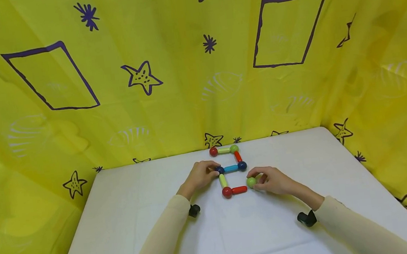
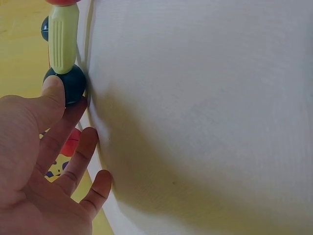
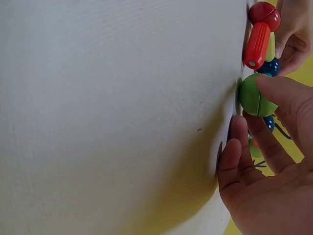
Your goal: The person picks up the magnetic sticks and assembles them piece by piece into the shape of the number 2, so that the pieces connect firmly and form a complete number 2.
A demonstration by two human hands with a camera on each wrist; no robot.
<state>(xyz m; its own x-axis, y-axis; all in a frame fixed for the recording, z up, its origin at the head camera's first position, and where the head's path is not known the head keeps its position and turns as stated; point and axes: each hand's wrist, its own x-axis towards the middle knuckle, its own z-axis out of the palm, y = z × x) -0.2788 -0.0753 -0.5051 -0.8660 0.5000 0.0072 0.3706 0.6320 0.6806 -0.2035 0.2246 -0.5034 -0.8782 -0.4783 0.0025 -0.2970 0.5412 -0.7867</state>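
Note:
A chain of coloured balls and short rods lies on the white table, bending back and forth. My left hand (image 1: 200, 175) pinches the dark blue ball (image 2: 75, 85) at the chain's left bend between thumb and finger. A pale yellow-green rod (image 2: 63, 41) joins that ball to a red ball (image 1: 227, 192), from which a red rod (image 1: 239, 190) points right. Between thumb and fingers, my right hand (image 1: 275, 181) grips a green ball (image 3: 251, 95) at the table surface, a small gap from the red rod's free end (image 3: 252, 63).
Farther back, the chain runs through a light blue rod (image 1: 231, 168), a second dark blue ball (image 1: 242, 166), another red rod (image 1: 238, 156), a light green ball (image 1: 234, 148) and a red ball (image 1: 213, 152). A yellow patterned curtain (image 1: 179, 113) hangs behind the table (image 1: 125, 234).

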